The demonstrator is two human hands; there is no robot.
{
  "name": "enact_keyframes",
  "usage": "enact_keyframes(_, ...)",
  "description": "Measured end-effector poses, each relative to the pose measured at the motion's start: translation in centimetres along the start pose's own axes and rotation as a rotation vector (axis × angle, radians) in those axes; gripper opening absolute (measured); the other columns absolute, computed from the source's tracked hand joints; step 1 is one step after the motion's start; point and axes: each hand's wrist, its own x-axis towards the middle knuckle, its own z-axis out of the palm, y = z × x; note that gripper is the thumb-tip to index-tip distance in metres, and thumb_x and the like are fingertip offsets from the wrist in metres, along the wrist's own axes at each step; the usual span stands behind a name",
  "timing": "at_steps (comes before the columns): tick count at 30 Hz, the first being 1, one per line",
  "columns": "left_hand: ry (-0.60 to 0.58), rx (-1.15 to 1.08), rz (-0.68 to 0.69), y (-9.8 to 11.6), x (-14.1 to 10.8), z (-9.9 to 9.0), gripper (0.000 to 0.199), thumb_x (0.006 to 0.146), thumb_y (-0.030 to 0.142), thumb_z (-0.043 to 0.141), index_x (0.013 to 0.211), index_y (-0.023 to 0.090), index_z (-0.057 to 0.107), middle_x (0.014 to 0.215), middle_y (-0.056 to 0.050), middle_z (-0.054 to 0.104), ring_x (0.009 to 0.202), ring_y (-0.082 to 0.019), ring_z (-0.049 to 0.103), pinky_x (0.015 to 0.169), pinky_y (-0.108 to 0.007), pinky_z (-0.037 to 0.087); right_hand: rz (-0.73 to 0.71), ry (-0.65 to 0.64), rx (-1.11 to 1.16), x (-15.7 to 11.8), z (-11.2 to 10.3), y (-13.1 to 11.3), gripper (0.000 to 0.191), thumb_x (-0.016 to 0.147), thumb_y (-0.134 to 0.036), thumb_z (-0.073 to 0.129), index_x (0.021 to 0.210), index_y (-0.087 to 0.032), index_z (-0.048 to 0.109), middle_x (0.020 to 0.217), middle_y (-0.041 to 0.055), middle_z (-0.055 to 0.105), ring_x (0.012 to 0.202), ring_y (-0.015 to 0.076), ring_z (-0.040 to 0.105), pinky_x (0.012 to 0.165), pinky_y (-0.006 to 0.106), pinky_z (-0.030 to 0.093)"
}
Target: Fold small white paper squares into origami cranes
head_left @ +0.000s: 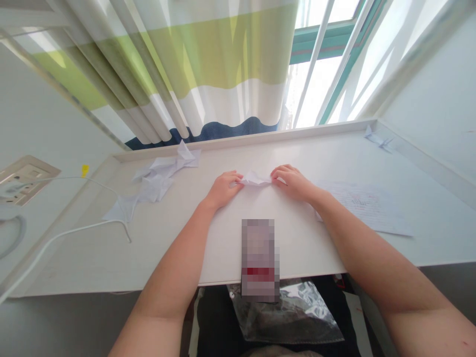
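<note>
A small piece of folded white paper (256, 178) is held between my two hands above the middle of the white desk (226, 248). My left hand (225, 188) pinches its left end between thumb and fingers. On the other side, my right hand (292, 182) grips the right end, fingers closed. Creases run across the paper, and its middle rises a little. Near my right forearm lies a flat sheet of paper (364, 206) with lines of writing, partly covered by the arm.
Several folded papers (158, 181) lie in a heap at the desk's left, beside a white cable (92, 226). Another folded paper (378, 140) rests in the far right corner. A blurred-out phone-shaped object (258, 248) sits at the front edge, over a clear plastic bag (297, 312).
</note>
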Motion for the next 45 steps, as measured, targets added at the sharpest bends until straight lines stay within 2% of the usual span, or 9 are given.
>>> enact_keyframes(2,0.006,0.006,-0.01,-0.1,0.0,0.0,0.009,0.096,0.025,0.073,0.096,0.024,0.082,0.133,-0.008,0.081,0.144,-0.028,0.065,0.128,-0.053,0.048,-0.015,0.022,0.013,0.0,0.1,-0.2,0.022,0.101,-0.026,0.058,0.107,-0.028,0.079,0.128,0.0114,0.077,0.129,0.0363,0.062,0.117,0.065,0.046)
enact_keyframes(6,-0.005,0.026,-0.004,-0.1,0.1,0.0,0.014,0.096,0.023,0.073,0.101,0.026,0.085,0.133,-0.007,0.08,0.144,-0.028,0.064,0.128,-0.052,0.048,-0.092,0.059,0.002,0.0,0.2,-1.2,0.036,0.096,-0.025,0.066,0.128,-0.036,0.079,0.144,0.006,0.072,0.14,0.0365,0.057,0.123,0.065,0.042)
enact_keyframes(11,-0.005,0.047,0.017,-0.1,0.1,0.1,0.016,0.096,0.021,0.072,0.101,0.027,0.086,0.134,-0.006,0.08,0.143,-0.027,0.064,0.128,-0.052,0.048,-0.098,-0.005,-0.037,0.3,0.4,-1.6,0.019,0.101,-0.031,0.069,0.11,-0.036,0.086,0.138,0.0046,0.076,0.136,0.0356,0.06,0.121,0.065,0.041)
enact_keyframes(14,0.004,0.069,0.047,-0.3,0.1,0.1,0.015,0.096,0.022,0.073,0.095,0.028,0.086,0.132,-0.006,0.081,0.144,-0.027,0.063,0.127,-0.052,0.049,-0.092,-0.005,-0.045,0.4,0.3,-1.1,0.02,0.104,-0.033,0.066,0.103,-0.035,0.085,0.133,0.0036,0.079,0.133,0.0345,0.061,0.12,0.063,0.041)
enact_keyframes(18,0.0,0.069,0.026,-0.7,0.1,0.2,0.012,0.096,0.023,0.075,0.095,0.027,0.086,0.133,-0.006,0.08,0.144,-0.028,0.062,0.127,-0.052,0.048,-0.076,-0.014,-0.013,0.4,0.4,-0.8,0.024,0.107,-0.032,0.057,0.105,-0.03,0.081,0.127,0.0072,0.08,0.131,0.0348,0.061,0.117,0.061,0.042)
enact_keyframes(26,0.056,0.104,-0.086,0.0,0.4,0.2,0.016,0.098,0.034,0.07,0.092,0.023,0.079,0.131,-0.009,0.078,0.134,-0.03,0.062,0.124,-0.051,0.048,0.163,-0.036,-0.055,1.0,1.4,-2.1,0.03,0.108,-0.034,0.046,0.1,-0.022,0.072,0.134,0.0165,0.069,0.128,0.0373,0.057,0.115,0.059,0.046)
enact_keyframes(34,0.095,0.191,-0.169,1.0,0.8,1.1,0.014,0.096,0.032,0.069,0.085,0.023,0.071,0.124,-0.01,0.072,0.128,-0.032,0.059,0.122,-0.053,0.047,0.313,-0.021,-0.112,1.6,0.7,-3.3,0.03,0.103,-0.04,0.057,0.082,-0.021,0.068,0.132,0.0181,0.066,0.127,0.0394,0.056,0.114,0.06,0.046)
enact_keyframes(42,0.061,0.214,-0.181,1.1,0.5,0.9,0.014,0.093,0.03,0.074,0.082,0.022,0.067,0.13,-0.011,0.067,0.132,-0.033,0.057,0.124,-0.054,0.045,0.314,0.026,-0.061,1.3,1.1,-2.5,0.025,0.1,-0.039,0.066,0.08,-0.023,0.068,0.127,0.0152,0.067,0.123,0.0377,0.059,0.111,0.06,0.048)
enact_keyframes(45,0.041,0.237,-0.178,1.1,0.4,0.7,0.009,0.094,0.029,0.074,0.089,0.022,0.071,0.131,-0.012,0.067,0.132,-0.034,0.057,0.124,-0.055,0.045,0.257,0.087,-0.054,1.1,1.3,-2.3,0.012,0.098,-0.035,0.07,0.097,-0.024,0.075,0.128,0.0145,0.069,0.125,0.0389,0.06,0.111,0.062,0.049)
